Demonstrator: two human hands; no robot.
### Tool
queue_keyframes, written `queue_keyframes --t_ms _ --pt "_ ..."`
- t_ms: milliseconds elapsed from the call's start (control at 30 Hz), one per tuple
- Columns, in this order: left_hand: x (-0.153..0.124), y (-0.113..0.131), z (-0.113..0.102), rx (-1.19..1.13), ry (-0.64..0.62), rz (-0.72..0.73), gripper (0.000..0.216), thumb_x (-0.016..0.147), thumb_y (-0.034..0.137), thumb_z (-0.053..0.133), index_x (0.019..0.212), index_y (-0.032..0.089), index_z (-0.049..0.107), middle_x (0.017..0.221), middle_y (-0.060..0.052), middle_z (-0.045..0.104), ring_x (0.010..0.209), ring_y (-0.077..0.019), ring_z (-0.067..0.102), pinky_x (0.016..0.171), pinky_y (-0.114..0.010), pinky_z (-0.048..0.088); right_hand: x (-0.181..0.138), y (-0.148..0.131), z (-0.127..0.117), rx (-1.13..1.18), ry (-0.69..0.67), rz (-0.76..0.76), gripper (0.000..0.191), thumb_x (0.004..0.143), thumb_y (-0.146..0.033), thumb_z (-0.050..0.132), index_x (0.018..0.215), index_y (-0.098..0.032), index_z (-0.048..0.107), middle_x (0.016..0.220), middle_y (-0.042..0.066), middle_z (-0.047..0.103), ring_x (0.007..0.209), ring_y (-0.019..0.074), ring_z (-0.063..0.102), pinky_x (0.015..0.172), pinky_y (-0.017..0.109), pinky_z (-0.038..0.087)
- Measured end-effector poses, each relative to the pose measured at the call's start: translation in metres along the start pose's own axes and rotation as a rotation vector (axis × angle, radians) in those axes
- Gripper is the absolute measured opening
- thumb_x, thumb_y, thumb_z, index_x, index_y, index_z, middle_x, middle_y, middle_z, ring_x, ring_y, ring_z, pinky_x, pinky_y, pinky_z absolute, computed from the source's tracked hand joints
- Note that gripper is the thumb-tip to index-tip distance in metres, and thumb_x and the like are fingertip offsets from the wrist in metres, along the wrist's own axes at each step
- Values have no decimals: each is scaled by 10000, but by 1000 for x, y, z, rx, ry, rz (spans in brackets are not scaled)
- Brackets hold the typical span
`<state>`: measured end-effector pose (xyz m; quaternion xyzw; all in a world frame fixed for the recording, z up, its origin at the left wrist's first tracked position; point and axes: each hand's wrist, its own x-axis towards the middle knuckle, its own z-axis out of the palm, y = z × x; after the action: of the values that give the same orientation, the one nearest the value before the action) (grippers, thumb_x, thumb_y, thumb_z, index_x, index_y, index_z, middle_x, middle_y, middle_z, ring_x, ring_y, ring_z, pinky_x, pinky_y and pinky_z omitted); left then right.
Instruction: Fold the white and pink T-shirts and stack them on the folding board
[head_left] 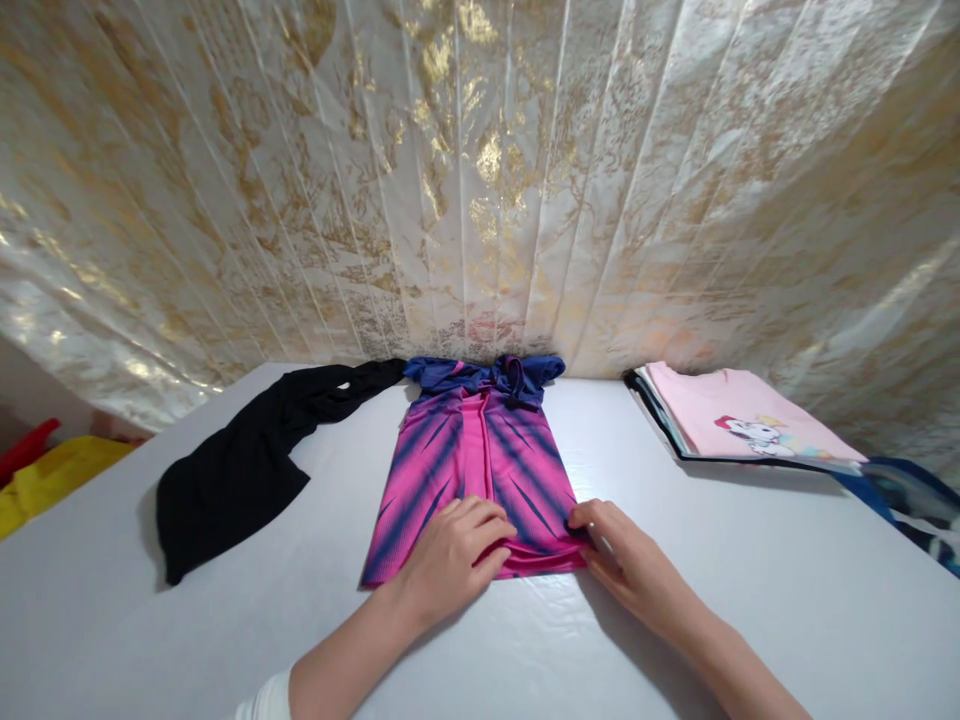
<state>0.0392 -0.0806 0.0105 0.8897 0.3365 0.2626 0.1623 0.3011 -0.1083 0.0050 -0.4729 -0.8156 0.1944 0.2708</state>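
Note:
A pink and navy-blue striped shirt [431,450] lies on the white table in front of me, its sides folded inward along the middle. Its dark blue upper part is bunched up at the far end. My left hand [454,555] rests over the near hem with curled fingers, gripping the edge of the fabric around the middle. At the hem's near right corner, my right hand [634,560] pinches the cloth between thumb and fingers. The hem's layers stand slightly apart between the two hands.
A black garment [232,480] is spread on the white table [300,600] to the left. Folded clothes, topped by a pink shirt [750,410] with a cartoon print, are stacked at right. Yellow cloth [64,475] lies far left; a shiny gold-patterned curtain [465,180] hangs behind.

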Motion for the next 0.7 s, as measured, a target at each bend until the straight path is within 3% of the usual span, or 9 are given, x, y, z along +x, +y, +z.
queue_keyframes --t_ms 100,233,367,567,700 --pt "1 0 0 -68 50 74 165 907 50 508 894 178 611 958 -28 646 901 -164 569 811 -291 419 0 -2 2 -68 22 13 216 810 -66 454 925 -238 514 922 50 582 851 215 555 726 330 474" --pt "-3 -2 0 -45 1 167 232 884 14 499 816 189 634 970 -27 629 890 -165 557 778 -291 406 1 -3 5 -124 -16 35 203 834 -80 440 887 -237 557 895 37 587 824 192 579 683 287 466" --pt "-6 -4 2 -20 -35 120 151 862 105 589 959 196 661 1021 -53 619 932 -200 560 820 -329 426 1 -1 3 -105 -43 54 210 896 -127 416 920 -231 597 920 39 586 770 159 599 647 250 459" --pt "-5 -3 7 25 -27 90 52 863 164 621 891 199 644 1012 -42 625 922 -198 577 808 -327 439 -4 -1 -4 -25 -89 34 225 899 -122 424 1049 -227 554 941 39 572 686 135 566 607 234 438" --pt "-4 -3 11 23 11 93 79 881 133 579 861 189 630 1002 -43 629 913 -191 575 804 -320 436 -5 0 -4 -54 -42 5 171 865 -78 451 935 -228 493 849 11 555 673 140 524 615 239 425"
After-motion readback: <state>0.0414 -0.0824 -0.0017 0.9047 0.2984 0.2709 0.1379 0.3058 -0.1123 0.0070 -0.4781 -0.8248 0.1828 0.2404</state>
